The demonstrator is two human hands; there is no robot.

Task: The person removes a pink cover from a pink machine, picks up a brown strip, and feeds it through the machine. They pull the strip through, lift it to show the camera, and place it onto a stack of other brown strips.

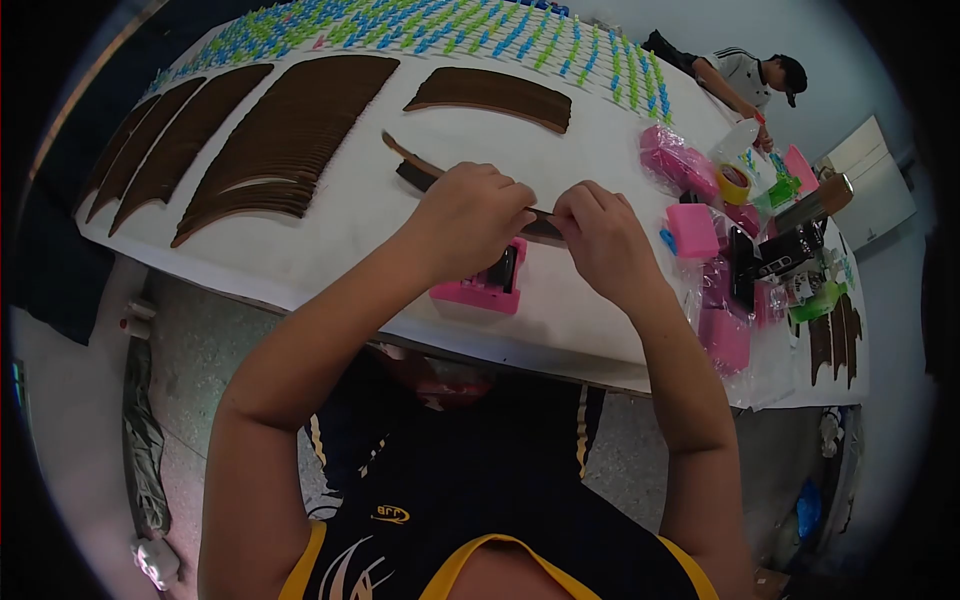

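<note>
My left hand and my right hand are close together over the white table, fingers pinched on a thin dark brown strip stretched between them. Its exact kind is not clear. Just below my left hand stands a pink holder with a black part in it. Beyond my left wrist lies a small dark brown piece, partly hidden by that hand. Farther back is a curved stack of dark brown strips.
Larger stacks of brown strips spread across the left. Blue and green pieces stand in rows along the back. Pink packages, a yellow tape roll and a black phone crowd the right. Another person leans over the far end.
</note>
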